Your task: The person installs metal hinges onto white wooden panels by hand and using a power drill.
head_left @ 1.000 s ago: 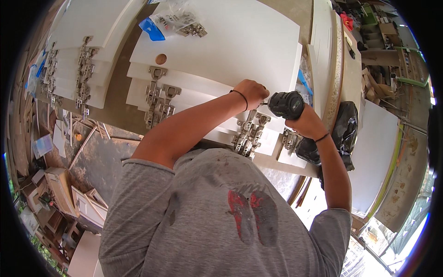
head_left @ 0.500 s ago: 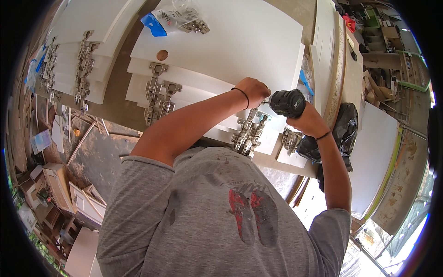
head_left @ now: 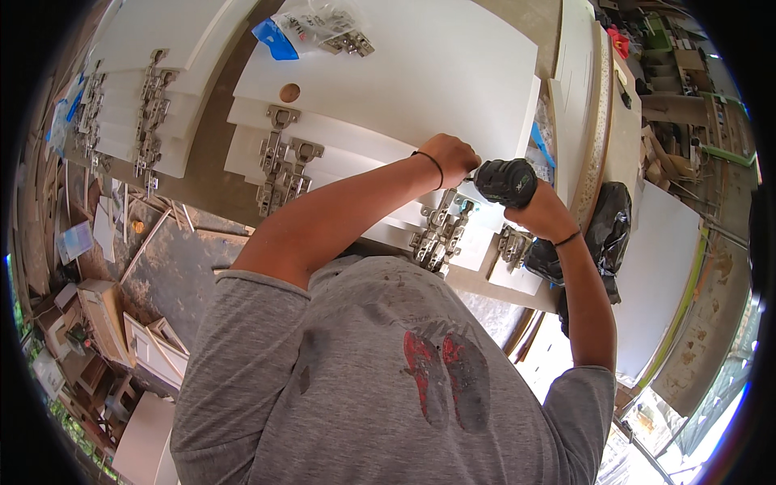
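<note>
My right hand (head_left: 540, 213) is wrapped round the grip of a black cordless drill (head_left: 506, 183), whose front points left toward my other hand. My left hand (head_left: 450, 160) is closed at the drill's tip, over the lower right edge of the top white panel (head_left: 404, 73). Whatever its fingers pinch is hidden. Just below, metal cabinet hinges (head_left: 440, 230) stand in a row along the stepped edges of the stacked panels. A second row of hinges (head_left: 287, 158) is fixed farther left, near a round bored hole (head_left: 289, 93) in the top panel.
A clear and blue plastic bag (head_left: 311, 32) with loose hinges lies on the top panel. Another panel stack with hinges (head_left: 153, 113) is at the left. Beside my right forearm sits a black plastic bag (head_left: 608, 230). Long boards (head_left: 594, 121) lie at the right.
The whole view has shifted slightly, moving the scene a little to the right. Both hands and the drill keep nearly the same pose.
</note>
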Tool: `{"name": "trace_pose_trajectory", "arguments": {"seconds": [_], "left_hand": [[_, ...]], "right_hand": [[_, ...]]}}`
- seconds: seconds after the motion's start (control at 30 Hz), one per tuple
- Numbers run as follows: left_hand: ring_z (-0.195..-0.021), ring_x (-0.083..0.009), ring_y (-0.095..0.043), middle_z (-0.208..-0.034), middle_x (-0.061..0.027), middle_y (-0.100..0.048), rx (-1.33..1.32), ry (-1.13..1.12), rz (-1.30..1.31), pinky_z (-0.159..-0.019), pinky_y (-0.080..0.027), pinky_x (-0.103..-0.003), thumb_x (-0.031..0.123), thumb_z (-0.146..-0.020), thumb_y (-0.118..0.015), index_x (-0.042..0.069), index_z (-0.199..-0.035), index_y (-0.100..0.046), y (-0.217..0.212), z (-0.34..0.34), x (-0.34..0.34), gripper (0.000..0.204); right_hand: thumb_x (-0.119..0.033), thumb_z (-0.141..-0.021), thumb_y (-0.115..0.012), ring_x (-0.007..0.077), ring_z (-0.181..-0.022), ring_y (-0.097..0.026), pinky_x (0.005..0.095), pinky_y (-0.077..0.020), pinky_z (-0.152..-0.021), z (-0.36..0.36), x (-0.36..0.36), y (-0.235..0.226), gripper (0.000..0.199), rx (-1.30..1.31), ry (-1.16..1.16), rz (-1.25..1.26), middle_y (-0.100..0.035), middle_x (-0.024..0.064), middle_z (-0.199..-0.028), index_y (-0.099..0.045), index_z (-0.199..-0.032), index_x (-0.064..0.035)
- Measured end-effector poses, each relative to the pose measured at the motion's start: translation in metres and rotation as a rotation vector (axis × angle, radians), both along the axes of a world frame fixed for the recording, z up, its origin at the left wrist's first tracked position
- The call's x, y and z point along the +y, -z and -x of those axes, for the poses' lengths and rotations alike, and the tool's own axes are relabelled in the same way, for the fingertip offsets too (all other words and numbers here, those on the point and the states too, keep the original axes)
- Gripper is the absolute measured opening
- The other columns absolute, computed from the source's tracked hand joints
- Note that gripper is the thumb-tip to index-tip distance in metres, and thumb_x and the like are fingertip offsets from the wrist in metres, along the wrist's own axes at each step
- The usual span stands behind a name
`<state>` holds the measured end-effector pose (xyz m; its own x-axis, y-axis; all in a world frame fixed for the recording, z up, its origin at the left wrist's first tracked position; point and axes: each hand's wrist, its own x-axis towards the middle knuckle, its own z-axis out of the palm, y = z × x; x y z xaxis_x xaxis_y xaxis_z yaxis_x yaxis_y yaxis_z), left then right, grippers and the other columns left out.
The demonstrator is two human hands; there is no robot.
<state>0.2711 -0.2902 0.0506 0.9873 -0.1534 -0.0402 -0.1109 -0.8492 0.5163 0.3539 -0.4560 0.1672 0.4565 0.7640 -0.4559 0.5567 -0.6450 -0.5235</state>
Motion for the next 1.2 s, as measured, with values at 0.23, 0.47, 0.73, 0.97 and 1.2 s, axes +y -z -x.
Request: {"name": "trace_pose_trajectory", "arguments": {"seconds": [0.23,0.47,0.73,0.97,1.2], "left_hand": [[-0.085,-0.0255,-0.062,-0.088,-0.0050,-0.065,0.018,-0.002,0.023,-0.071,-0.050,-0.038,0.013,-0.077,-0.053,0.015,-0.086,-0.062,-0.001,0.001,0.000,0.013],[-0.081,-0.0279,-0.063,-0.085,-0.0073,-0.065,0.012,-0.022,-0.017,-0.071,-0.049,-0.040,0.015,-0.074,-0.058,0.013,-0.086,-0.061,0.001,0.002,-0.001,0.012],[-0.073,-0.0251,-0.063,-0.074,-0.0114,-0.062,0.081,-0.440,0.757,-0.065,-0.049,-0.038,0.010,-0.081,-0.048,0.006,-0.092,-0.058,-0.014,0.042,0.006,0.015],[-0.100,-0.0252,-0.058,-0.103,-0.0180,-0.057,0.519,-0.757,2.283,-0.090,-0.051,-0.034,0.002,-0.089,-0.036,-0.004,-0.109,-0.044,0.001,0.094,-0.011,0.022],[-0.095,-0.0206,-0.061,-0.108,-0.0161,-0.057,0.473,-0.536,2.305,-0.085,-0.052,-0.031,0.010,-0.092,-0.043,0.000,-0.114,-0.043,-0.006,0.093,-0.014,0.024]], "right_hand": [[-0.012,-0.060,-0.064,0.0325,-0.069,-0.061,0.0364,-0.0496,-0.065,-0.001,0.000,0.001,0.029,-0.004,-0.018,0.049,-0.062,0.0171,-0.072,-0.060,-0.087,-0.0017],[-0.012,-0.061,-0.066,0.0255,-0.069,-0.064,0.0345,-0.0500,-0.066,-0.003,-0.003,-0.004,0.030,0.125,0.188,0.192,-0.064,0.0144,-0.073,-0.061,-0.089,-0.0011],[-0.012,-0.060,-0.075,0.0324,-0.090,-0.061,0.0370,-0.0481,-0.079,0.045,-0.076,0.013,0.049,-0.116,0.316,-0.263,-0.062,0.0210,-0.096,-0.058,-0.103,0.0033],[-0.001,-0.062,-0.069,0.0188,-0.087,-0.059,0.0302,-0.0462,-0.080,0.089,-0.070,-0.010,0.041,0.162,0.483,-0.460,-0.062,0.0109,-0.095,-0.056,-0.101,0.0014],[-0.004,-0.062,-0.067,0.0161,-0.078,-0.061,0.0285,-0.0483,-0.074,0.102,-0.050,-0.016,0.038,0.141,0.373,-0.475,-0.064,0.0098,-0.088,-0.058,-0.099,0.0002]]}}
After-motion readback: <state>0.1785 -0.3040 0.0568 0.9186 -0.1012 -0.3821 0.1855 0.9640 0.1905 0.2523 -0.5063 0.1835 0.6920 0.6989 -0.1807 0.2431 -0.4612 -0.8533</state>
